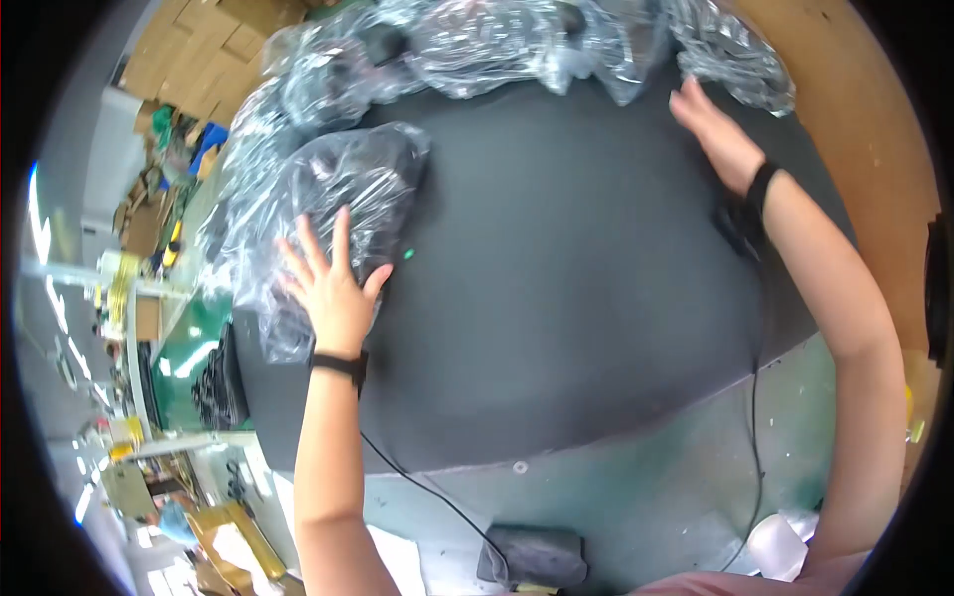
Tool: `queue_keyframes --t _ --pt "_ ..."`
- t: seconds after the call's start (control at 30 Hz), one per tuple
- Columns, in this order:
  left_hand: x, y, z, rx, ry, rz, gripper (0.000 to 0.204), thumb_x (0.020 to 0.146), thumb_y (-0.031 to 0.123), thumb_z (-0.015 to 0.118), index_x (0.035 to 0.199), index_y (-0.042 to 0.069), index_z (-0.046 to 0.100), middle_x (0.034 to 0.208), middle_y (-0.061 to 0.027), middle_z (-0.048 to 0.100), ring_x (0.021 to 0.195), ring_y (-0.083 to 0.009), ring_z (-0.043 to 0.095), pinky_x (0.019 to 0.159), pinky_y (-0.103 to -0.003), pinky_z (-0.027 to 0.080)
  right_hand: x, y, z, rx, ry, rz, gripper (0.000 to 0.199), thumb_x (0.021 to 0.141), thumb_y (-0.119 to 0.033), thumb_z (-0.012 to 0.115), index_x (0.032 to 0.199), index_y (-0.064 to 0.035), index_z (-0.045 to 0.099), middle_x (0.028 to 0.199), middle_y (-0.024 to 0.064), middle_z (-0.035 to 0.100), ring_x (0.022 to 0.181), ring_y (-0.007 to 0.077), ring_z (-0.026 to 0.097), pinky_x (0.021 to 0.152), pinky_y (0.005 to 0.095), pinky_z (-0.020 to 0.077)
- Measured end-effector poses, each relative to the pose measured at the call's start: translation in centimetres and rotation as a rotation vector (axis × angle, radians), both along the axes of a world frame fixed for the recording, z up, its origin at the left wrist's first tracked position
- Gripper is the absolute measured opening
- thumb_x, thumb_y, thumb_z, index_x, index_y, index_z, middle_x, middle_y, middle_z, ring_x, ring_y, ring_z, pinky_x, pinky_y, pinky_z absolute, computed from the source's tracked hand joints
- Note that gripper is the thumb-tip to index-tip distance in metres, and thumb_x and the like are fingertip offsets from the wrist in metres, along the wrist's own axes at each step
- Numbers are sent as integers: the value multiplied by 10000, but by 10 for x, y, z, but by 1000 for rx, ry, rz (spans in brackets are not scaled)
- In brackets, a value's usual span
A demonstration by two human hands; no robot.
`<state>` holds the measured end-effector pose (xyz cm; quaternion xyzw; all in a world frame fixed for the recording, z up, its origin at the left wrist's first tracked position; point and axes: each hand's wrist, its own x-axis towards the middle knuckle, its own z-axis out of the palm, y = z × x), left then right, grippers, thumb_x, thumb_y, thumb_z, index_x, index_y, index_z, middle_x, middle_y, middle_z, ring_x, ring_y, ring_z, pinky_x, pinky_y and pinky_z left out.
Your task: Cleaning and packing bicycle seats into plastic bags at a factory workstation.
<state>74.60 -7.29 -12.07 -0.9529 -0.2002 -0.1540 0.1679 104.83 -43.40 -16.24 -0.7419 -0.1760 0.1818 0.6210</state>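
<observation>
A large dark grey foam sheet [566,288] covers most of the green table. My left hand [330,286] lies flat, fingers spread, on a clear plastic bag [348,189] holding a dark item at the sheet's left side. My right hand [711,129] rests flat with fingers together on the sheet's far right part, next to another crinkled clear bag [730,55]. Both wrists wear black bands with thin cables running back toward me.
More clear plastic bags [477,40] with dark items are heaped along the far edge of the sheet. A small grey box [532,556] sits on the green table [646,477] near me. Cardboard boxes [204,50] stand far left; white paper lies at the lower right.
</observation>
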Motion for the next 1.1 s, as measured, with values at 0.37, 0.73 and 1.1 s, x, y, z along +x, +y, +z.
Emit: queue_keyframes --t 0.37,0.73,1.1 --pt "125 105 5 -461 -36 292 909 793 325 691 1437 464 65 1517 -225 29 1310 -376 351 991 -565 348 -183 92 26 -988 -486 741 886 837 -505 572 1487 -193 56 1541 122 -54 1401 359 -145 1089 583 -26" --pt "-123 73 -30 -378 -231 84 854 737 113 709 1447 132 234 1453 -235 219 1289 -470 269 1024 -526 270 -184 88 31 -997 -481 698 901 803 -455 620 1485 -201 89 1545 111 -15 1412 337 -113 1097 552 -25" --pt "-11 159 -30 -556 -138 135 836 799 127 650 1462 177 143 1491 -211 168 1277 -476 318 1038 -551 287 -187 96 27 -1015 -509 652 884 802 -438 618 1484 -202 107 1546 95 -3 1417 321 -96 1102 548 -16"
